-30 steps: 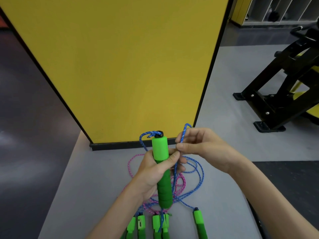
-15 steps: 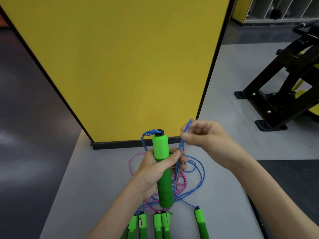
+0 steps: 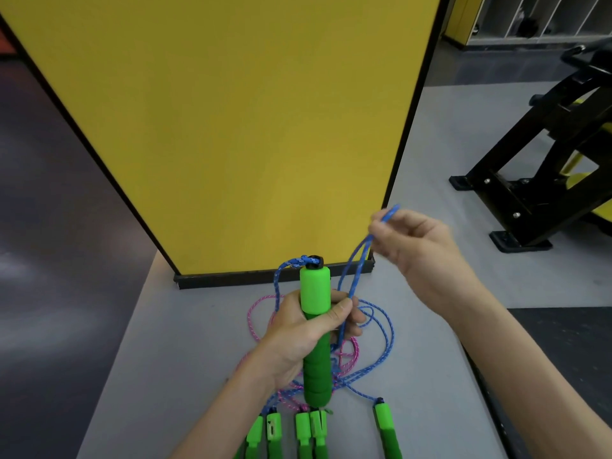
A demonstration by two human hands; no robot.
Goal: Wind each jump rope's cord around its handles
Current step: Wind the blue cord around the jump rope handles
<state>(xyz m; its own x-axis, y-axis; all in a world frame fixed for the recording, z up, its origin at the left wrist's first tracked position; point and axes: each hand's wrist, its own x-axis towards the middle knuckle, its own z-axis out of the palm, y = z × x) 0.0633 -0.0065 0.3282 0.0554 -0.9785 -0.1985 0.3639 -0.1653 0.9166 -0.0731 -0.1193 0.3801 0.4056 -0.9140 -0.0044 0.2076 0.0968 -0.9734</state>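
A pair of green foam handles [image 3: 316, 329] is gripped upright by the left hand [image 3: 308, 329]; a doubled blue braided cord [image 3: 356, 260] is pinched aloft by the right hand [image 3: 417, 250].

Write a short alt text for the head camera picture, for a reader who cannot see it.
A person's left hand grips a green foam handle upright while the right hand pinches a loop of blue cord, lifted to the right. Loose pink cord and more green handles lie on the grey table, before a yellow panel.

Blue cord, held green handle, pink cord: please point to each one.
blue cord [image 3: 356, 276], head view, doubled strand under the right hand [image 3: 420, 250].
held green handle [image 3: 314, 289], head view, upper foam part.
pink cord [image 3: 249, 318], head view, its leftmost loop.
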